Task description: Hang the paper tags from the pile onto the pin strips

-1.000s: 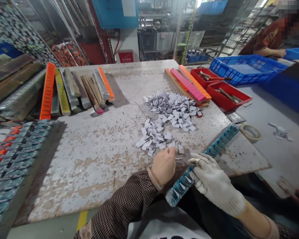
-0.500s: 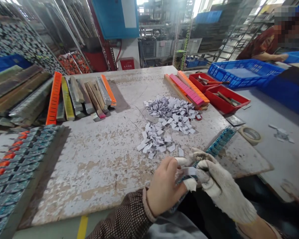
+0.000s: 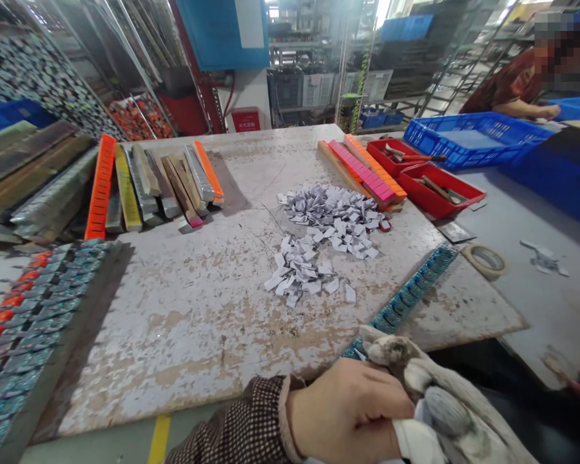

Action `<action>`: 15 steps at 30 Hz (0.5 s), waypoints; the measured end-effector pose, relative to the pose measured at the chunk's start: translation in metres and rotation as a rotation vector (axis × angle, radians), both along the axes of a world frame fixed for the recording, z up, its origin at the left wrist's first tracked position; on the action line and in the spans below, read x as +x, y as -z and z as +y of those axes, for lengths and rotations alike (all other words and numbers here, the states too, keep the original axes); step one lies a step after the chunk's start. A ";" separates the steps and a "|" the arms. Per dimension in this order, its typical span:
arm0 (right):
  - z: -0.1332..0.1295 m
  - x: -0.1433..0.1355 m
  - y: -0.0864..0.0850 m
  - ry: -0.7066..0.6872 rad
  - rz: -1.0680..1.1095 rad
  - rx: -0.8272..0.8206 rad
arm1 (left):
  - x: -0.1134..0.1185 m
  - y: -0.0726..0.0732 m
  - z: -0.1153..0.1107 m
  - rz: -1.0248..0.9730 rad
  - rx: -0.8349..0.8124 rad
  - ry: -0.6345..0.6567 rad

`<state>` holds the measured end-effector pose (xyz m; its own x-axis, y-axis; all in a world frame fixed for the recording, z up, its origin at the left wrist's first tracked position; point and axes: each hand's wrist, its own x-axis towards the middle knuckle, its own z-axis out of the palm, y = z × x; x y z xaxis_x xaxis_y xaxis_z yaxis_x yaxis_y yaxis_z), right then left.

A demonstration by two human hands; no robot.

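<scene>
A blue glittery strip with a row of dark slots (image 3: 408, 296) lies slantwise over the table's near right edge, its lower end running under my hands. My right hand (image 3: 444, 386), in a dirty white knit glove, is closed at that lower end, with gloved fingers against the strip. My left hand (image 3: 352, 409), bare with a white wrap on a finger, is closed and pressed up against the glove. What its fingertips pinch is hidden. Beyond my hands, small white paper-like pieces (image 3: 302, 267) lie in a loose heap, with a larger heap (image 3: 331, 209) behind it.
Slotted orange and pink bars (image 3: 362, 171), red bins of tools (image 3: 442, 190) and a tape roll (image 3: 486, 259) are at the right. A blue crate (image 3: 473, 138) stands behind, near another person. Wooden and coloured bars (image 3: 159, 183) and a rack of glittery pieces (image 3: 33, 328) fill the left.
Both hands have moved down toward me and closed together, uncovering more of the strip. The white piece that was between my fingers is hidden now.
</scene>
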<state>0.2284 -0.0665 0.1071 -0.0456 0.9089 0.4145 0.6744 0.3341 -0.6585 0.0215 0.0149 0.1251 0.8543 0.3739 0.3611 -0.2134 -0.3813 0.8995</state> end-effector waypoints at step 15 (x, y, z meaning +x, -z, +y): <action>0.022 -0.010 0.015 0.017 0.024 0.103 | 0.010 0.022 0.021 0.297 0.210 -0.242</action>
